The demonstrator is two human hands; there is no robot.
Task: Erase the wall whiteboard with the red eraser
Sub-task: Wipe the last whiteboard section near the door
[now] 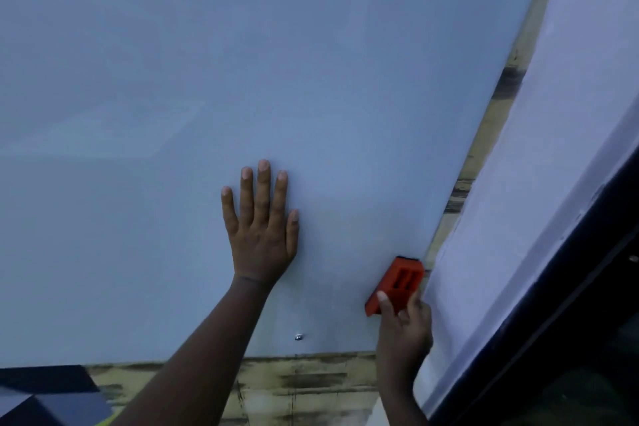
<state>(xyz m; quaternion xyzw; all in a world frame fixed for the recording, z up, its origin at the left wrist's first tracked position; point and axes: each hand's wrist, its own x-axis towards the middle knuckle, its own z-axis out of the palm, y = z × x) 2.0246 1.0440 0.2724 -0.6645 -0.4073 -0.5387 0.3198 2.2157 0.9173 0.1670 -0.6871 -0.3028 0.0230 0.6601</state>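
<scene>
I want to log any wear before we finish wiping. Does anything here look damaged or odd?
Yes: the wooden backing below and right of the whiteboard has dark, smeared streaks, like stains. The board itself looks clean. The eraser sits at its lower right corner.

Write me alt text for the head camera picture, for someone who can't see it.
A person's right hand holds a red eraser against the lower right corner of a wall whiteboard, while the left hand rests flat on the board with fingers spread. The board surface looks blank, and a small metal screw sits near its bottom edge.
</scene>
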